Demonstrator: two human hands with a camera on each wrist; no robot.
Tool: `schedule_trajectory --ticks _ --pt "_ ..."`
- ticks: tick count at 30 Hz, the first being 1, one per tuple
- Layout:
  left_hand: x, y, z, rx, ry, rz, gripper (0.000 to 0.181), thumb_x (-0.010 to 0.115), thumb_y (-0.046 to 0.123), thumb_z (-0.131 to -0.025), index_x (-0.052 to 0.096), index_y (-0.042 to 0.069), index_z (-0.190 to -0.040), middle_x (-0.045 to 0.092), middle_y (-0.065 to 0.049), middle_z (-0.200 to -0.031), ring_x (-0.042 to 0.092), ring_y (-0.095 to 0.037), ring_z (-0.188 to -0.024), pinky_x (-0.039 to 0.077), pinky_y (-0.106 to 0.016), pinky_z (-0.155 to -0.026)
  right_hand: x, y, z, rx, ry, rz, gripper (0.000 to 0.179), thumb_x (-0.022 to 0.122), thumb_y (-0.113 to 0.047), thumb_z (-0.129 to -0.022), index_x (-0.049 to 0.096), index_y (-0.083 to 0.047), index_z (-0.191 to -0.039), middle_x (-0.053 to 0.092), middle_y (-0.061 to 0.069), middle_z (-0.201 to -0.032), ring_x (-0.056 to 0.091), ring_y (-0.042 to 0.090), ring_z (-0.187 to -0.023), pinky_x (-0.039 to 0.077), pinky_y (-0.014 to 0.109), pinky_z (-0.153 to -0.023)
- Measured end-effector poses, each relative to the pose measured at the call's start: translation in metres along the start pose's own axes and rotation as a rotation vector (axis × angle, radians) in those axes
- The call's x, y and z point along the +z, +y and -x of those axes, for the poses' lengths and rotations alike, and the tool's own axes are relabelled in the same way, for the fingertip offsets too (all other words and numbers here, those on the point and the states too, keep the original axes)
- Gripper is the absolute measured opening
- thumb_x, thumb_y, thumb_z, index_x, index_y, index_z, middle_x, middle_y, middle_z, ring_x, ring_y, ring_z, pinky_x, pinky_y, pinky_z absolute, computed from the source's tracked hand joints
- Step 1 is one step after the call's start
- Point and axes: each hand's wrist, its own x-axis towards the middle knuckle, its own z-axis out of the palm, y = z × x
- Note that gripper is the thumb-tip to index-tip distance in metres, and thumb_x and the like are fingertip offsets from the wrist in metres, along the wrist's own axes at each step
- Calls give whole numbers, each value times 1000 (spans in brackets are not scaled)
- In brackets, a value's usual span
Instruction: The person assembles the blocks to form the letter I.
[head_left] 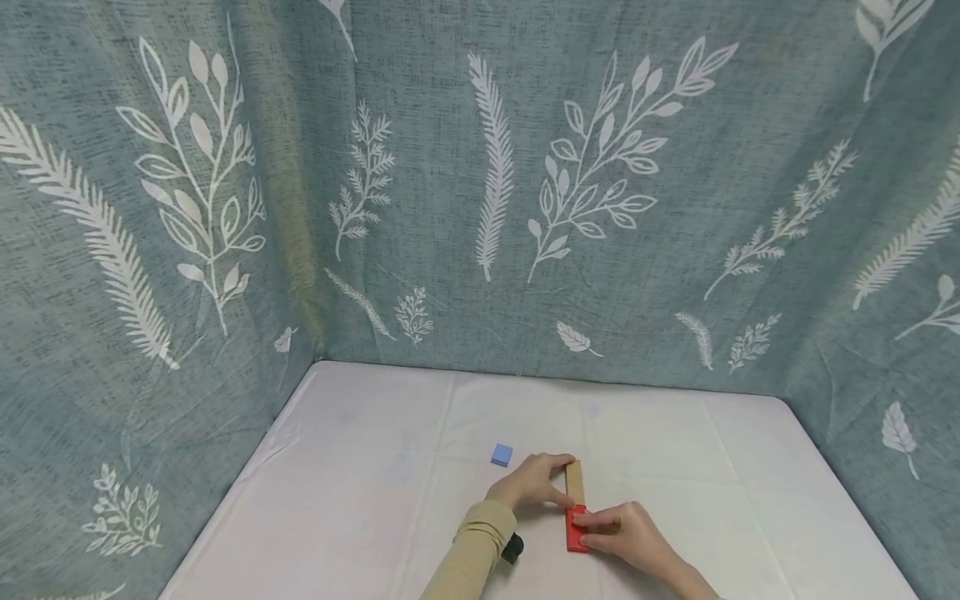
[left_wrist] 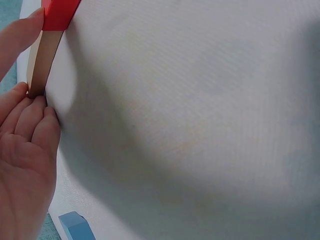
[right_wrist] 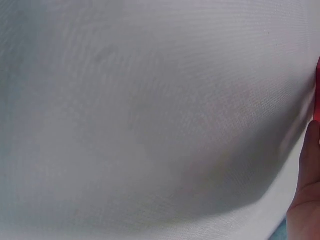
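Fingers of the right hand (head_left: 630, 535) grasp the red block (head_left: 573, 542) from its right side, index finger and thumb reaching onto it. The left hand (head_left: 528, 483) grips the wooden block (head_left: 574, 483) lengthwise: its fingers bend against the far end, while the thumb touches the red block near the joint. The two blocks lie end to end in line, the wooden one farther from the person. Beyond the left hand, a blue block (head_left: 502, 454) sits apart on the white-covered worktop (head_left: 360, 467), which patterned curtain fabric (head_left: 435, 183) surrounds.
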Motion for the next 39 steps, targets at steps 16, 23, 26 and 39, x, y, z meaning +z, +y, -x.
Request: schedule_trajectory --ticks 16,23,26,39 --pt "-1 1 2 3 -3 -24 66 80 23 -75 54 17 -134 56 -3 -137 48 -24 -130 43 -38 -108 0 -2 0 53 -19 -49 26 74 -22 -81 75 -5 -100 73 10 -100 58 -8 -86 55 13 -65" --pt "-1 3 2 -7 -12 -17 66 80 24 -75 53 17 -135 56 -2 -137 48 -24 -131 43 -39 -108 0 -2 0 53 -18 -68 26 74 -22 -81 75 -4 -100 73 11 -101 61 -6 -92 55 12 -69" --pt "-2 4 3 -11 -18 -5 67 80 24 -75 53 16 -136 55 -3 -138 47 -25 -131 42 -41 -109 0 -3 1 47 -15 -74 26 74 -21 -81 75 -4 -100 73 11 -100 62 -6 -93 56 12 -69" --pt "-3 4 5 -16 -20 -10 68 80 25 -76 51 17 -137 54 -3 -139 47 -24 -131 42 -40 -109 0 -7 -1 87 -25 -69 27 74 -21 -81 74 -4 -103 73 13 -102 60 -7 -85 54 12 -66"
